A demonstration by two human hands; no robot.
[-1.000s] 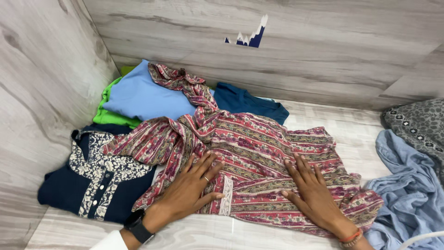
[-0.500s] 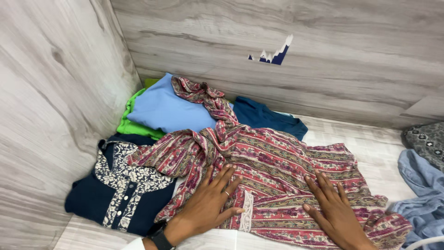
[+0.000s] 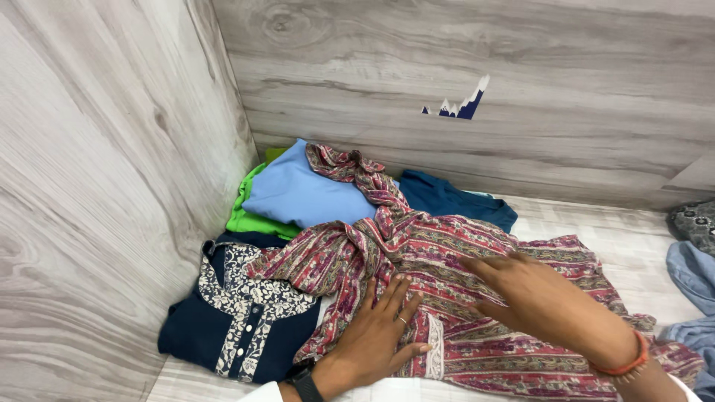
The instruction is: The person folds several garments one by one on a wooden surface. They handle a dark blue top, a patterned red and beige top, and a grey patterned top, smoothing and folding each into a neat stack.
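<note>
Nearest you, your left hand lies flat and open, fingers spread, pressing the red patterned garment down beside its pale placket; it grips nothing, and the weight seems meant to pin the cloth. Your right hand reaches across from the right, also open, its fingers laid on the fabric near the middle, as if smoothing it toward the left. A watch shows at your left wrist and an orange band at your right.

That garment is spread across the surface in front of you, its sleeve trailing back over the piles behind. To its left, partly under it, lies a navy top with a white floral front. Further back sit a light blue piece on a green one, stacked neatly in the corner, with a teal piece just beside them against the wall. Blue cloth and a grey patterned piece lie at the right edge.

Everything rests on a pale wood-grain surface, boxed by matching panels at left and back; the back wall has a small chipped patch showing dark blue.
</note>
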